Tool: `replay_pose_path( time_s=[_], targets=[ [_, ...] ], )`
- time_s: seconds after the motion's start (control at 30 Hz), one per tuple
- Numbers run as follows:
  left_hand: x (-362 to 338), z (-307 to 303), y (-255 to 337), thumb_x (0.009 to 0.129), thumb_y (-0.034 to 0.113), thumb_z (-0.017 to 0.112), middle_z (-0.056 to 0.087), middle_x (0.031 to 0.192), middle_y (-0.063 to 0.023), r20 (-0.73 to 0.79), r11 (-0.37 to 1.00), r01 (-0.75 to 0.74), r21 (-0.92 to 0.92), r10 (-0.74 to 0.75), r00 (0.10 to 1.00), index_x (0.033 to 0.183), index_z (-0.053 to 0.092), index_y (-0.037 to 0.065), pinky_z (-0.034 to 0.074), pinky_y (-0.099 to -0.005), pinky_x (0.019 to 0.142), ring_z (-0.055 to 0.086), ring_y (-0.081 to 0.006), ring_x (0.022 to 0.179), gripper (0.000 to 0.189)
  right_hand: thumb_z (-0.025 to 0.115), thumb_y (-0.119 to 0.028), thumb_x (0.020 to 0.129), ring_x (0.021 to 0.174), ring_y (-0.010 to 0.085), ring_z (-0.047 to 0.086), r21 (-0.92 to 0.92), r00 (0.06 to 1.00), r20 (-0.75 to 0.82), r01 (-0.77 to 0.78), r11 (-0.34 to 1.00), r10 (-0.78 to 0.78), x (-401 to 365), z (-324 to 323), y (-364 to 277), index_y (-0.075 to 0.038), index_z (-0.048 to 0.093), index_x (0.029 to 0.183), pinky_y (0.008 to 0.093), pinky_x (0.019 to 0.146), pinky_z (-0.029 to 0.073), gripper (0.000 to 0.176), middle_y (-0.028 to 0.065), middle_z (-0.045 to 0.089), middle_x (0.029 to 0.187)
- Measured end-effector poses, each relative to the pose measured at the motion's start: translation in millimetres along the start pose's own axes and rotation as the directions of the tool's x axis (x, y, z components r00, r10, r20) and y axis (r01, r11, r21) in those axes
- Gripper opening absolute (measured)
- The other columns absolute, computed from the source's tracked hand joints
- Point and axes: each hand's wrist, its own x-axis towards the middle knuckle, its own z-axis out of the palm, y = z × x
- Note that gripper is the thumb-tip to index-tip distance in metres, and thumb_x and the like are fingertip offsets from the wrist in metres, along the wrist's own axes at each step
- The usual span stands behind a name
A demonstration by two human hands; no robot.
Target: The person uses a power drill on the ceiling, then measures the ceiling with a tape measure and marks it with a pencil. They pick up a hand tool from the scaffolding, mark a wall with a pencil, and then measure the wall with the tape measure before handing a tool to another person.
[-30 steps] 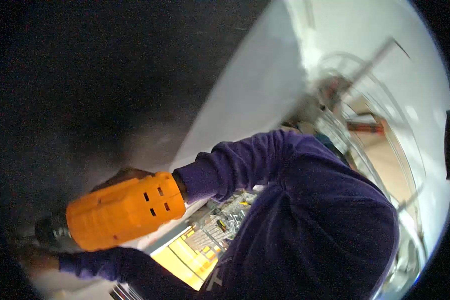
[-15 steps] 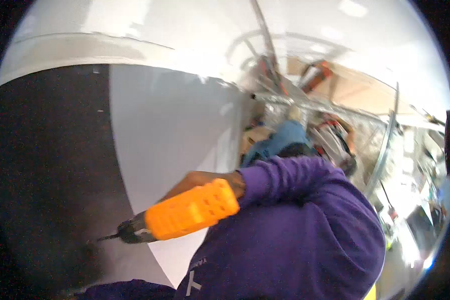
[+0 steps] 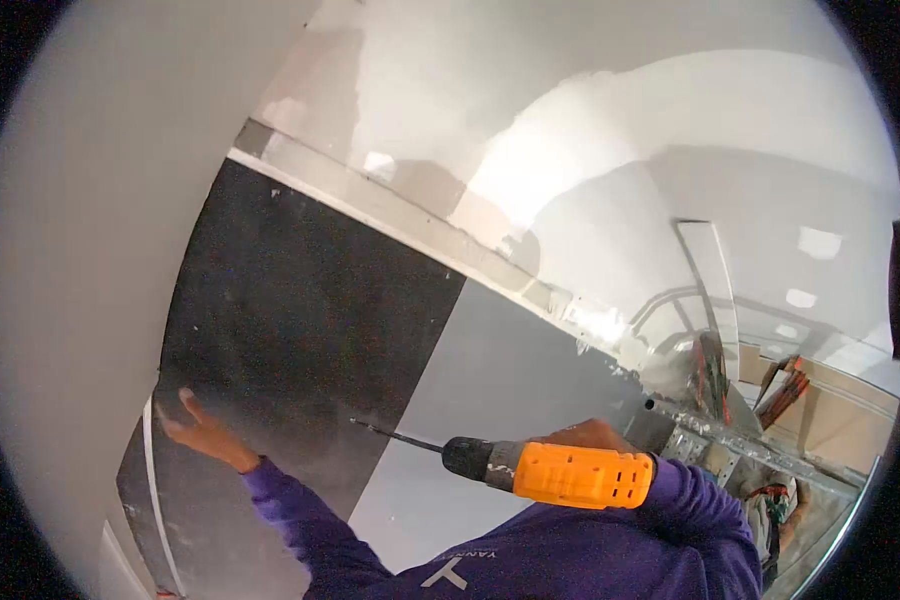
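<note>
An orange and black power drill [image 3: 582,476] with a long thin bit [image 3: 400,436] is in my right hand [image 3: 592,434], which is mostly hidden behind the drill's body. The bit points left, and its tip appears in front of the dark panel [image 3: 310,300]; whether it touches cannot be told. My left hand [image 3: 210,436] is stretched out in front of the panel's left part, thumb and fingers apart, holding nothing. Beside the dark panel is a grey panel [image 3: 515,360].
A pale strip [image 3: 390,215] runs along the panels' upper edge. White patched wall or ceiling surfaces curve above. At right are a metal profile [image 3: 760,450], an orange-tipped tool [image 3: 785,392] and some cluttered items. A plain wall [image 3: 80,300] stands at left.
The view has swung left, bringing the whole dark panel and the left wall in. My left hand has come into view, reaching out. The drill now appears farther right, its bit more level.
</note>
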Motion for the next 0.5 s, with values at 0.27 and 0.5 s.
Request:
replay_pose_path(
  time_s=[0.27,0.5],
  targets=[
    [-64,3,159,0.099,0.031,0.057,0.041,0.143,-0.0188,0.301,0.699,0.096,-0.709,0.176,0.937,0.142,0.042,0.002,0.038,-0.0454,0.111,0.043,-0.0314,0.134,0.054,0.08,-0.016,0.079,0.087,0.0232,0.07,-0.021,0.953,-0.283,-0.118,0.993,0.107,-37,-12,-51,-0.002,0.066,0.113,0.0327,0.077,0.054,0.039,0.0106,0.071,0.1],
    [-38,-3,239,0.099,0.025,0.056,0.036,0.147,-0.0203,0.147,0.287,0.063,-0.956,0.281,0.948,0.141,0.04,-0.002,0.038,-0.0471,0.111,0.041,-0.0328,0.135,0.053,0.073,-0.018,0.086,0.104,0.0175,0.065,-0.186,0.968,-0.252,-0.052,0.981,0.003,-62,-16,-59,0.003,0.054,0.135,0.0329,0.09,0.053,0.057,0.0152,0.066,0.121]
  ],
)
